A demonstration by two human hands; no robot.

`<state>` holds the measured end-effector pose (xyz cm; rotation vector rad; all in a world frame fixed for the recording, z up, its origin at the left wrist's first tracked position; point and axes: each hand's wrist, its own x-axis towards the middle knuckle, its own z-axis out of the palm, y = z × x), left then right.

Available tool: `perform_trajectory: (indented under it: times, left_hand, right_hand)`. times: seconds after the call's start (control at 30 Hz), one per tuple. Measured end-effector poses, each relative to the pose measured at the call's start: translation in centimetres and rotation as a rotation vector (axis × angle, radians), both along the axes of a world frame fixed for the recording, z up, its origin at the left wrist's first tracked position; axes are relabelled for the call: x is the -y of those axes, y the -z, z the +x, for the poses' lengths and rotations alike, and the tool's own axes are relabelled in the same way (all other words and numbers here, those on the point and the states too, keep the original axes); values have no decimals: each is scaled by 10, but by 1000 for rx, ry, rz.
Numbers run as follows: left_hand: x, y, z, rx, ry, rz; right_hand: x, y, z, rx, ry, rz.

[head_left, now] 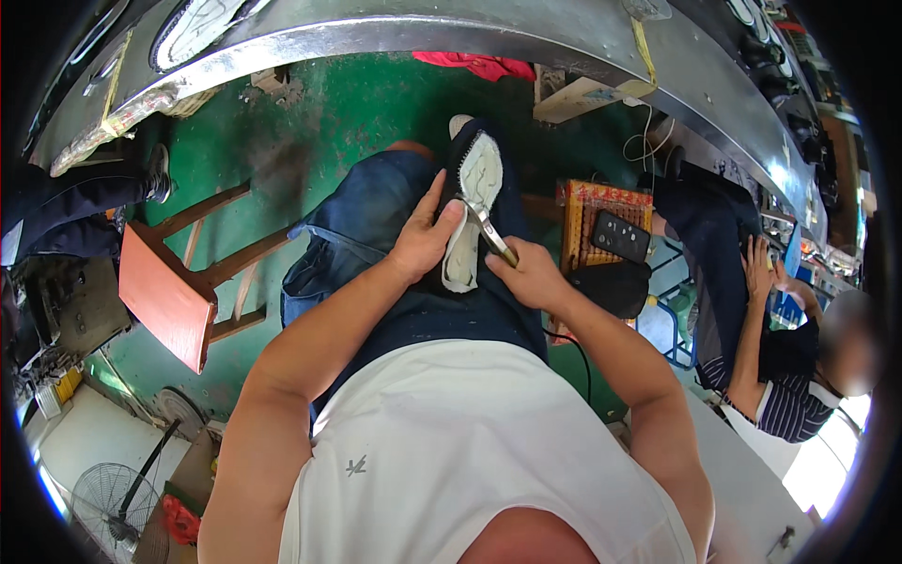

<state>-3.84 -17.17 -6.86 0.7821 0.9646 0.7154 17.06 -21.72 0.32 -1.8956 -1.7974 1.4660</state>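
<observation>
Across my lap lies a dark shoe upper (pixel 483 169), its white underside facing up and its edge gathered around the toe. My left hand (pixel 425 242) is closed around the shoe's left side, with the thumb near its middle. In my right hand (pixel 532 274) is a metal pincer-like hand tool (pixel 490 233). Its curved head rests against the middle of the shoe's underside, close to my left thumb. The shoe's toe points away from me, and its heel end lies between my forearms.
A metal workbench (pixel 395 26) curves across the far side, with another shoe (pixel 193 33) on it. To the left stands a wooden stool (pixel 167 296). A crate at right carries a black device (pixel 620 235) and a black pouch (pixel 611 287). A co-worker (pixel 780 367) sits at the right.
</observation>
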Motion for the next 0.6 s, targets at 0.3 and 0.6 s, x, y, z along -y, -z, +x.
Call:
perform_trajectory:
  times: [0.3, 0.6]
  left_hand:
    - [-9, -2, 10, -63, -17, -16]
    - [-10, -9, 12, -88, 7, 45]
  right_hand:
    - [-64, -23, 37, 234, -360, 134]
    - [-36, 9, 25, -313, 137, -364]
